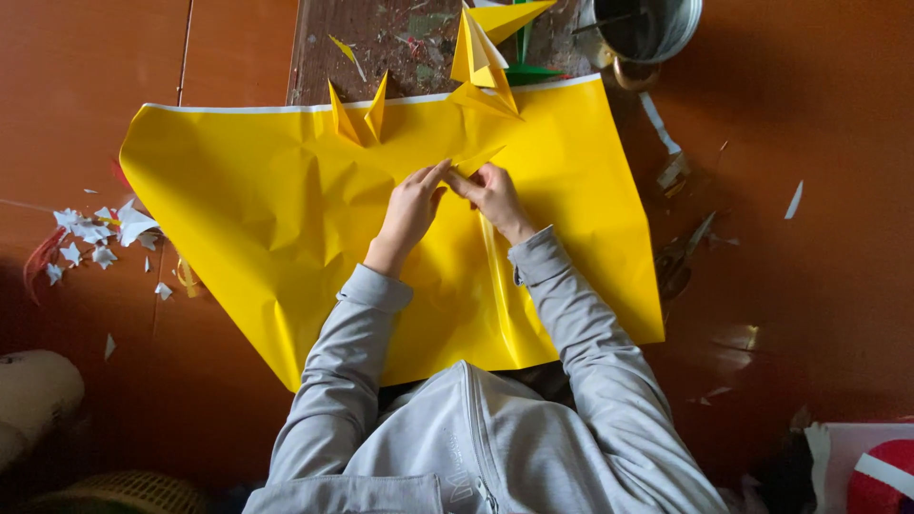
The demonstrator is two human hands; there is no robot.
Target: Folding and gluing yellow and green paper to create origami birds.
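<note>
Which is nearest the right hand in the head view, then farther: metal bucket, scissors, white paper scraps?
From the right hand:
1. Scissors, on the floor just off the yellow sheet's right edge.
2. Metal bucket, top right.
3. White paper scraps, far left.

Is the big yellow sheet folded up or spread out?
Spread out: the yellow sheet lies open and creased across the floor.

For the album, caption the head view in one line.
Both hands, left hand and right hand, fold a small yellow paper piece over a yellow sheet.
</note>
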